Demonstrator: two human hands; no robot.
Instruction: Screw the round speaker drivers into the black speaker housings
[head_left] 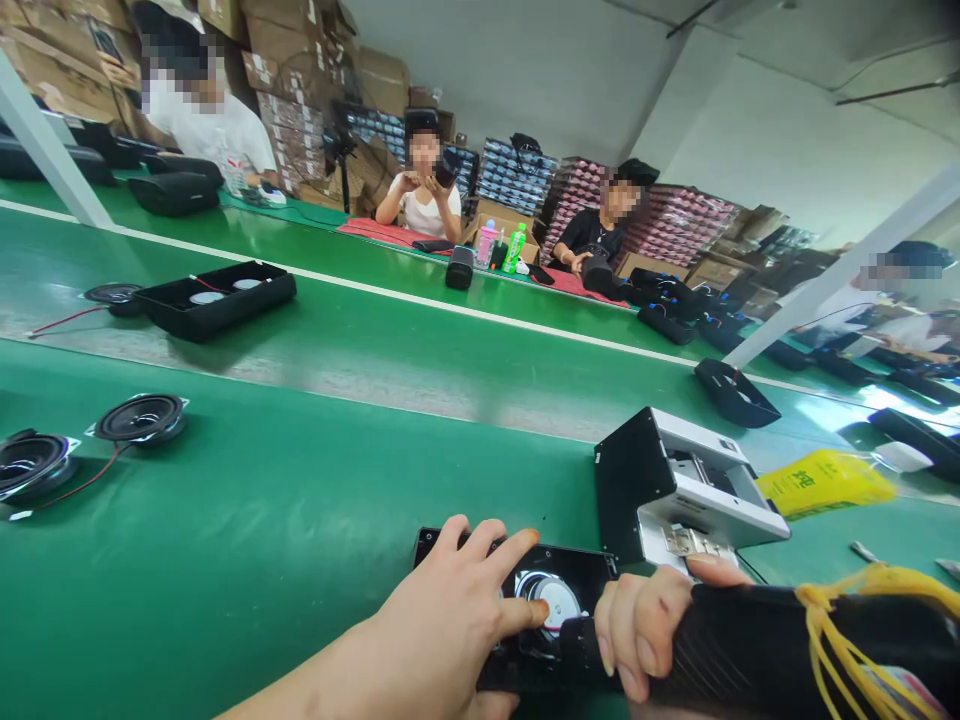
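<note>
Item 1: left hand (457, 610), at 6 o'clock of view, is lying on a black rectangular plastic speaker housing (525, 590); fingers spread apart, index tip (537, 611) pressing beside the round silver-centred driver (553, 598) seated in it.

Item 2: right hand (645, 625), approx. 5 o'clock, fingers wrapped tight round a black cylindrical power tool (757, 650); yellow coiled cord (840, 640) trailing off the tool's rear. Tool nose is meeting the housing just at 3 o'clock of the driver.

Item 3: black-and-silver boxy metal fixture (679, 490), sitting just at 1 o'clock of the housing, on green belt (262, 540).

Item 4: two loose black round speaker cones w/ red wires (139, 418), at 9 o'clock, well apart from hands.

Item 5: open black housing (217, 298) w/ another cone beside it, at 10 o'clock on far belt.

Item 6: yellow plastic bag (825, 483), at 3 o'clock.

Item 7: other persons sitting opp., 11–2 o'clock, hands busy w/ dark units.
</note>
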